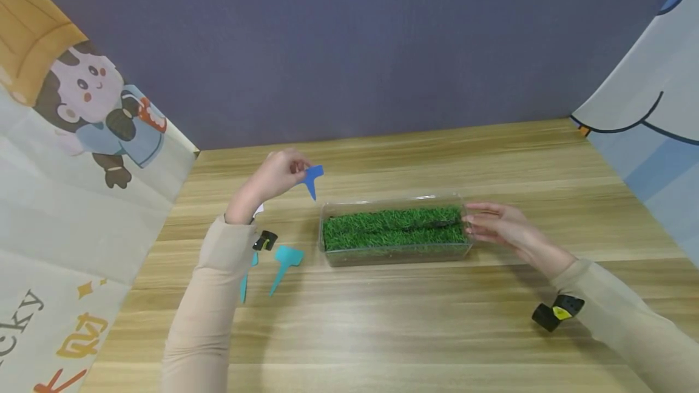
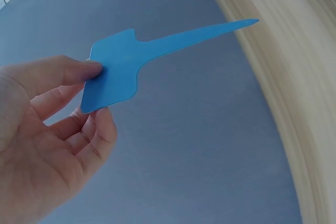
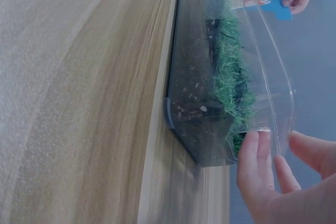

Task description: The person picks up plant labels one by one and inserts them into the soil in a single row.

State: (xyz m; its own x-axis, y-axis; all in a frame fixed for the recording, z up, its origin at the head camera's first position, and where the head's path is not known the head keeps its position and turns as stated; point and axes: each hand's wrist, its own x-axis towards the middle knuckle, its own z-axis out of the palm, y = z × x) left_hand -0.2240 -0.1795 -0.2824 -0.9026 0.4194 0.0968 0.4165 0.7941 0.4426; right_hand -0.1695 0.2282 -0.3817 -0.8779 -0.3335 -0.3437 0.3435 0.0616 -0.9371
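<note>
A blue T-shaped plant label (image 1: pixel 313 173) hangs point-down above the table, just left of a clear box. My left hand (image 1: pixel 275 174) pinches its wide head. In the left wrist view, thumb and fingers hold the label's head (image 2: pixel 118 69), and its long stem points away. The clear box (image 1: pixel 401 254) sits lengthwise on the table with green artificial grass (image 1: pixel 382 239) in it, split by a dark lengthwise gap. At the box's right end, my right hand (image 1: pixel 505 229) rests its extended fingers against the wall, the thumb by the rim in the right wrist view.
Left of the box lie a teal plant label (image 1: pixel 287 256) and a second one (image 1: pixel 244 287), partly hidden by the left sleeve. A white piece (image 1: pixel 259 210) shows beside the left wrist. A dark wall (image 1: pixel 371 53) rises behind the wooden table (image 1: pixel 382 332).
</note>
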